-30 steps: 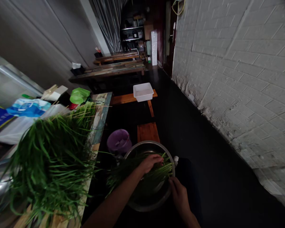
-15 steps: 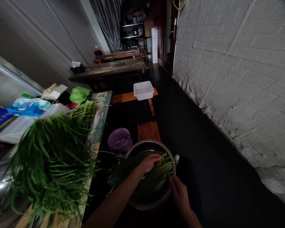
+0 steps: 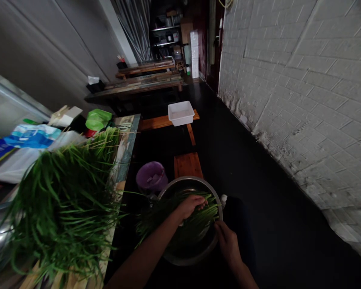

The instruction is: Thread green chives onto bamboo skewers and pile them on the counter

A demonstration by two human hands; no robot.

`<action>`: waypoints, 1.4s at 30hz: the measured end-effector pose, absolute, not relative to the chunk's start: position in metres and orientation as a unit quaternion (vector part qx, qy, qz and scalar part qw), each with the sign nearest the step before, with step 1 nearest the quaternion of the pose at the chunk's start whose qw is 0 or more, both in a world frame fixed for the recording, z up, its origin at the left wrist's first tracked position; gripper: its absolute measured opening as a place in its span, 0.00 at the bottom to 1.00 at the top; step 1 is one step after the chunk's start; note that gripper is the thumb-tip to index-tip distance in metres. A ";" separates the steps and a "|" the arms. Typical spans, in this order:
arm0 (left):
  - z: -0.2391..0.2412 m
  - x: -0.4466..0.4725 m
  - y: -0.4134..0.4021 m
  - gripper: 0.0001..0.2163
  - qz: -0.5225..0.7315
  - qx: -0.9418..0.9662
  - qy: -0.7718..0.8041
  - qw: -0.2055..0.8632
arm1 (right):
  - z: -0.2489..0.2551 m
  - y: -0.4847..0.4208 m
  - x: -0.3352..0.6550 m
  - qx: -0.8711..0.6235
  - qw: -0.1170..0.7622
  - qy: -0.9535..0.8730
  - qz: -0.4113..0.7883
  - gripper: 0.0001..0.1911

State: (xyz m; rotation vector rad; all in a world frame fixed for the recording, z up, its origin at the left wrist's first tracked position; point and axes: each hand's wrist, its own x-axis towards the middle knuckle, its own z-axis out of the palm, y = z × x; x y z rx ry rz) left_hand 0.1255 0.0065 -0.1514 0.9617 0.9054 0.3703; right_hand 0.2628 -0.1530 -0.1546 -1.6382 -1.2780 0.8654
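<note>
Long green garlic chives (image 3: 186, 233) lie in a wide metal basin (image 3: 212, 186), their leaves spilling over its left side. My left hand (image 3: 193, 205) is closed around a bundle of their pale stem ends, above the middle of the basin. At the basin's right rim my right hand (image 3: 228, 243) is pinched, thumb against fingers, close to the stem ends. Whatever sits in that pinch is too small and dark to name. A big heap of the same chives (image 3: 69, 196) covers the table (image 3: 128, 140) on the left, with thin sticks (image 3: 108, 138) across its far end.
Just beyond the basin stand a purple bucket (image 3: 150, 174) and a wooden stool (image 3: 186, 163). A white plastic tub (image 3: 181, 114) rests on a bench (image 3: 155, 123). Green plastic bowls (image 3: 98, 118) sit behind the heap. A block wall (image 3: 303, 100) runs along the right.
The view has shifted very slightly. Both hands keep nearly the same places, the left on the chives and the right pinched at the rim.
</note>
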 end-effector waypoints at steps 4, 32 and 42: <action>-0.152 0.124 0.007 0.16 0.138 0.504 0.419 0.743 | -0.155 -0.147 0.265 -0.657 0.424 -0.523 0.340 0.20; -0.073 0.065 0.046 0.29 -0.165 0.697 0.262 0.647 | -0.093 -0.121 0.306 -0.647 0.579 -0.356 0.347 0.19; -0.200 0.126 0.001 0.08 0.011 0.836 0.398 0.378 | -0.204 -0.193 0.270 -0.712 0.408 -0.416 0.392 0.22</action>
